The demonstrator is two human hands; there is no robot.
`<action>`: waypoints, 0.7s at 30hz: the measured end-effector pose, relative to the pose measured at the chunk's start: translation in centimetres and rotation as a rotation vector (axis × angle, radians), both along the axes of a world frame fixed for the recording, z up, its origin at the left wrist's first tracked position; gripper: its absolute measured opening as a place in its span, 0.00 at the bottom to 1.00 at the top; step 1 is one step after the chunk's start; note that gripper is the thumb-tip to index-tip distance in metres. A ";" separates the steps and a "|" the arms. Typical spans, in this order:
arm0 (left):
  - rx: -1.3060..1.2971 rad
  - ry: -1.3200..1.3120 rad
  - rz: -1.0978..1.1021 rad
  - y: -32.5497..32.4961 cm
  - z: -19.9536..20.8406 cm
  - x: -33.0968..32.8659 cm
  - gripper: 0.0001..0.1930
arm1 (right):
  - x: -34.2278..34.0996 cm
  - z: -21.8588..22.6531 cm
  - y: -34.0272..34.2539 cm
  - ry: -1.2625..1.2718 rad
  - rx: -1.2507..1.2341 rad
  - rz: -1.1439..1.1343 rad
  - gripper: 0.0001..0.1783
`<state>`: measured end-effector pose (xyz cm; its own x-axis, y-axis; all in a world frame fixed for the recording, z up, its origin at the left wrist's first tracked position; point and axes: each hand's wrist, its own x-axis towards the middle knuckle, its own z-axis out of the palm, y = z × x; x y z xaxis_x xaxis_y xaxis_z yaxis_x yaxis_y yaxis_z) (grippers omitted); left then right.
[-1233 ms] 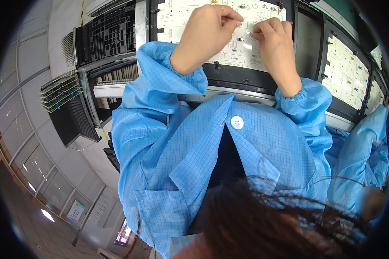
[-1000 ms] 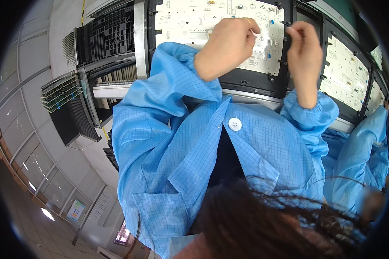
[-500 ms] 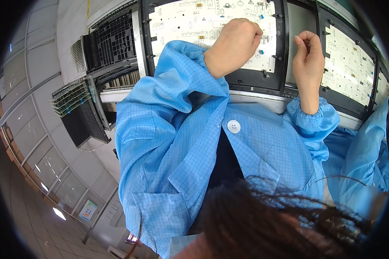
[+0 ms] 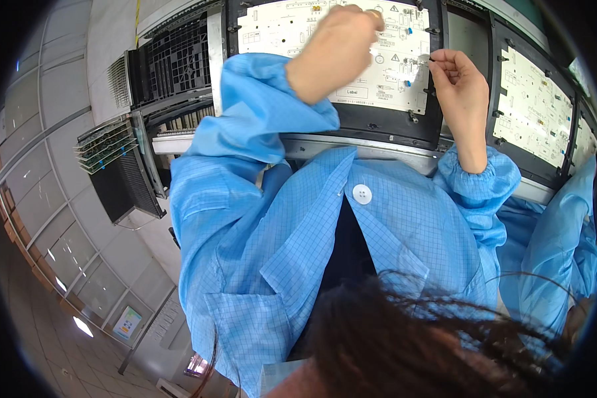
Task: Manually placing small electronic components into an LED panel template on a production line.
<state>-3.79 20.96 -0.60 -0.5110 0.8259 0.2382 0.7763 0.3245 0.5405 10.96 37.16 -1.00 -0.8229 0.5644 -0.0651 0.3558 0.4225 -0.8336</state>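
Note:
A white printed circuit board (image 4: 272, 32) lies in a black frame (image 4: 351, 118) in front of me, with small blue components (image 4: 408, 83) standing on it. Over its upper middle is my left hand (image 4: 338, 50), slightly blurred, its fingers curled closed and pointing away from me. Whatever they hold is hidden. My right hand (image 4: 462, 86) is at the board's right edge, thumb and forefinger pinched together. A tiny dark thing shows at those fingertips, too small to name.
A second framed white board (image 4: 534, 113) lies to the right on the same metal rail (image 4: 391, 150). At left stand black racks (image 4: 176, 63) and a holder with several green boards (image 4: 106, 149). Another person's blue sleeve (image 4: 557, 232) is at the far right.
My left hand has moved left and away from me across the board. My right hand has shifted left to the board's edge, fingertips now pointing at it.

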 end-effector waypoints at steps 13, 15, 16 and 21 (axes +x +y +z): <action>-0.156 0.105 -0.126 -0.4 -1.5 -0.5 0.06 | -0.8 0.2 -0.4 -0.096 0.127 0.026 0.10; -0.142 -0.070 -0.184 0.8 -0.3 -1.8 0.11 | -1.0 0.2 -0.5 -0.141 0.146 0.025 0.09; -0.138 -0.071 -0.180 1.7 0.8 -2.7 0.11 | -1.1 0.3 -0.5 -0.142 0.149 0.028 0.09; 0.404 0.114 -0.016 6.2 3.6 -7.4 0.07 | -1.0 0.2 0.2 -0.197 0.108 0.028 0.10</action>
<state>-11.14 27.14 2.97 -0.4500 0.6621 0.5992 0.8420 0.0911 0.5317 9.96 37.31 -0.81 -0.8158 0.5537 -0.1667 0.4940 0.5175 -0.6986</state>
